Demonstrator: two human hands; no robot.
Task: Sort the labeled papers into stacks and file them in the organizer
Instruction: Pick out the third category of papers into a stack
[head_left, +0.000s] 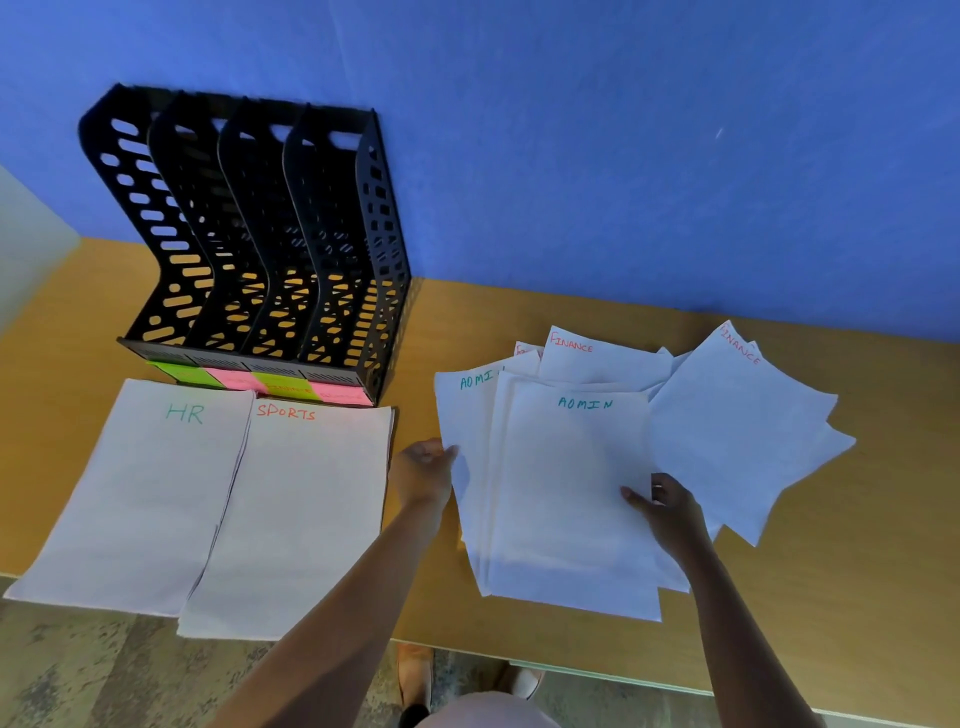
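A black four-slot organizer (260, 234) stands at the back left of the desk, with green and pink sticky labels (260, 382) along its front. In front of it lie a neat HR stack (140, 493) and a SPORTS stack (296, 509). To the right is a loose spread of ADMIN sheets (566, 493) and FINANCE sheets (727, 431). My left hand (423, 470) pinches the left edge of the ADMIN sheets. The right edge of the top ADMIN sheet is held by my right hand (670, 506), its thumb on the paper.
The wooden desk (857, 519) runs against a blue wall (623, 156). The two left stacks overhang the desk's near edge. Below that edge I see the floor and shoes (415, 675).
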